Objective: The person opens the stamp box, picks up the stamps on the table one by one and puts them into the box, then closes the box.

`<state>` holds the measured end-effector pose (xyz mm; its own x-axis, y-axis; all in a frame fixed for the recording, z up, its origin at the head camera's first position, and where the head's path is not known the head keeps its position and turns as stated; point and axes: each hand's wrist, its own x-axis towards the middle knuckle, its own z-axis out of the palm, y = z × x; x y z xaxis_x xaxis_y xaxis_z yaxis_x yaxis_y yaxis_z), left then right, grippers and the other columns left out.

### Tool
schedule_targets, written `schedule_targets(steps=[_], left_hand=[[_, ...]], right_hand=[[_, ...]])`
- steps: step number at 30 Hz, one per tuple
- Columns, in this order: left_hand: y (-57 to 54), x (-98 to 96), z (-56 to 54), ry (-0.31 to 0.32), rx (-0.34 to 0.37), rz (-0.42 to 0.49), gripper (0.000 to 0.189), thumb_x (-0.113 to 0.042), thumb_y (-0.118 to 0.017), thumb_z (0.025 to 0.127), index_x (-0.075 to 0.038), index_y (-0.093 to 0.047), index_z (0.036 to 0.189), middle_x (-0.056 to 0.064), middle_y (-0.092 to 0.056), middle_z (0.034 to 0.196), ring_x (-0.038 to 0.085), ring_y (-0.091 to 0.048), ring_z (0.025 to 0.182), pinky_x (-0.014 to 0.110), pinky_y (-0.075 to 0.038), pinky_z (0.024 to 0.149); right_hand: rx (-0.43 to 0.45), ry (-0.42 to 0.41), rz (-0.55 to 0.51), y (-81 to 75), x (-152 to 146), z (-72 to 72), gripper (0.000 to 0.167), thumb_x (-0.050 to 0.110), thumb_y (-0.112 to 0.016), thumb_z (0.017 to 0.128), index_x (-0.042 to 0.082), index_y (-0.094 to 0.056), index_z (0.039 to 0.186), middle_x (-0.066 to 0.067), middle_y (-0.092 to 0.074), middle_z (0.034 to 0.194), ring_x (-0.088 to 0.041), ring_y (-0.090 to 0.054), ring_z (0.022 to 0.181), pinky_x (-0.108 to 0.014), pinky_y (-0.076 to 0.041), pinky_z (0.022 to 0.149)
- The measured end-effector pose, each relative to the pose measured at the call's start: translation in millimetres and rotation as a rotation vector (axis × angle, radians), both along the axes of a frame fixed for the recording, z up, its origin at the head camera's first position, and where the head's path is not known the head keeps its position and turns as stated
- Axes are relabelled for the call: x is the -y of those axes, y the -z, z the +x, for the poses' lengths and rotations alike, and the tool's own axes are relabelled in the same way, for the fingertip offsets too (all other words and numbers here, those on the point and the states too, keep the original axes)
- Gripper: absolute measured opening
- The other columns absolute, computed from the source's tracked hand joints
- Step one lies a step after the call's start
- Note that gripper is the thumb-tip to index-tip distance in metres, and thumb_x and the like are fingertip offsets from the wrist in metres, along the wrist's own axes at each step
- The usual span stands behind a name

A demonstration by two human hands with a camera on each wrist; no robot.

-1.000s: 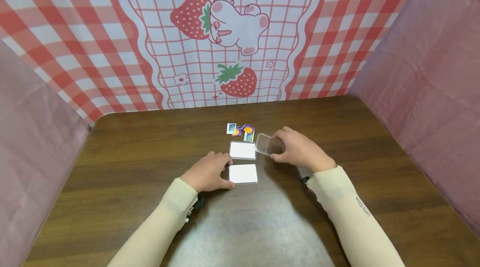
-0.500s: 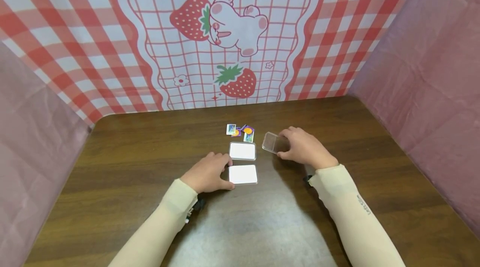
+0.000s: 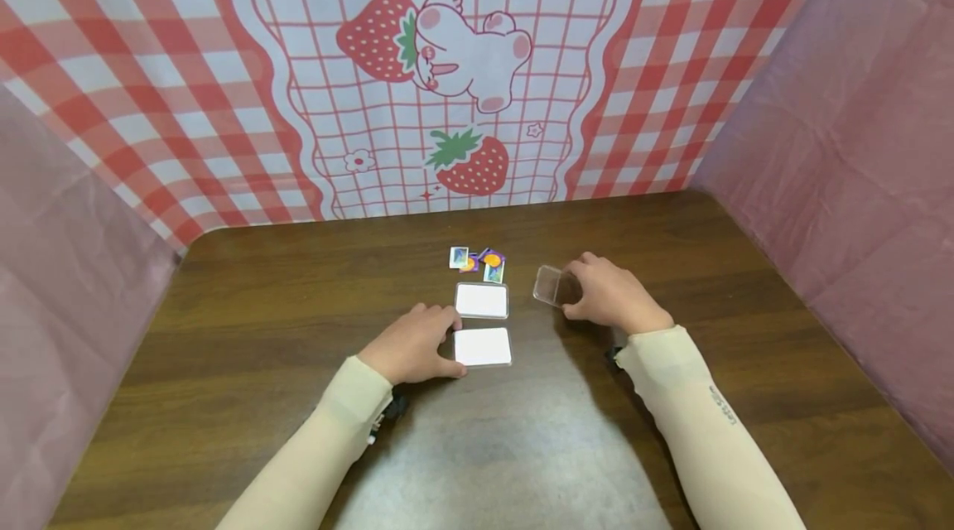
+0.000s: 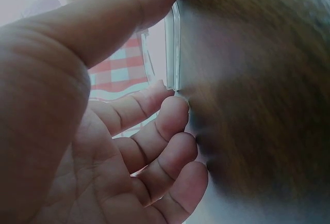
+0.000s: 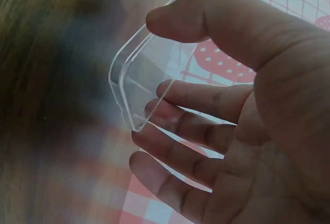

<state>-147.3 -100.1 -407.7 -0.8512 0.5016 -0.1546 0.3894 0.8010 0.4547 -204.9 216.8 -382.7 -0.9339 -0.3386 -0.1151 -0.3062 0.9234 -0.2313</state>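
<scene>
1. Pinching a see-through plastic case [image 3: 547, 285] between thumb and fingers, the right hand [image 3: 611, 294] has drawn it rightward; a second ago its edge met the far white-faced case [image 3: 481, 301], and now a gap shows between them.
2. Bracketing the short left end of the near white-faced case [image 3: 483, 346], the left hand [image 3: 413, 344] has stayed put, thumb at one corner and index finger at the other. It seems a light grip; whether the index finger also touches the far case cannot be told. The hands are well apart.
3. Lying flat, the two white-faced cases are one behind the other, just apart, and have not shifted.
4. Judged from that change, the clear case is separate and free of the far one, while the left hand appears to steady the near case.
5. Beyond the far case sit small printed pieces [image 3: 458, 257], orange-and-purple and blue-and-white, some overlapping, untouched by either hand.
6. Farther out, the brown wood-grain table [image 3: 671, 248] meets a strawberry-print cloth [image 3: 477, 166], with pink fabric [image 3: 857, 182] at the sides.
</scene>
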Motion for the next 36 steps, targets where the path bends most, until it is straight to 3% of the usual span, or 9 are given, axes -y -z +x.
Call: schedule_targets(steps=[10,27,36], left_hand=[[-0.9,0.9,0.5,0.007,0.002,0.007,0.057,-0.043,-0.087,0.083,-0.010,-0.062,0.123,-0.001,-0.060,0.097,0.019,-0.049,0.089,0.037,-0.046,0.077],[-0.4,1.6,0.7,0.002,0.010,0.018,0.057,-0.043,-0.087,0.083,-0.010,-0.062,0.122,-0.001,-0.060,0.096,0.020,-0.049,0.089,0.037,-0.046,0.077],[-1.8,1.6,0.3,0.000,0.016,0.013,0.057,-0.044,-0.087,0.083,-0.010,-0.062,0.122,-0.001,-0.061,0.098,0.020,-0.049,0.090,0.037,-0.046,0.077]], right_hand=[[0.027,-0.009,0.041,2.7,-1.7,-1.1,0.056,0.021,-0.082,0.084,0.000,-0.062,0.133,-0.019,-0.061,0.122,-0.034,-0.060,0.103,-0.054,-0.052,0.086],[0.032,-0.001,0.036,5.3,-1.7,-1.4,0.057,0.018,-0.079,0.083,0.002,-0.062,0.135,-0.021,-0.059,0.128,-0.039,-0.056,0.114,-0.060,-0.050,0.088],[0.116,0.010,-0.003,7.8,-3.6,-0.2,0.057,0.018,-0.077,0.088,0.003,-0.058,0.140,-0.026,-0.051,0.134,-0.041,-0.050,0.116,-0.058,-0.049,0.089]])
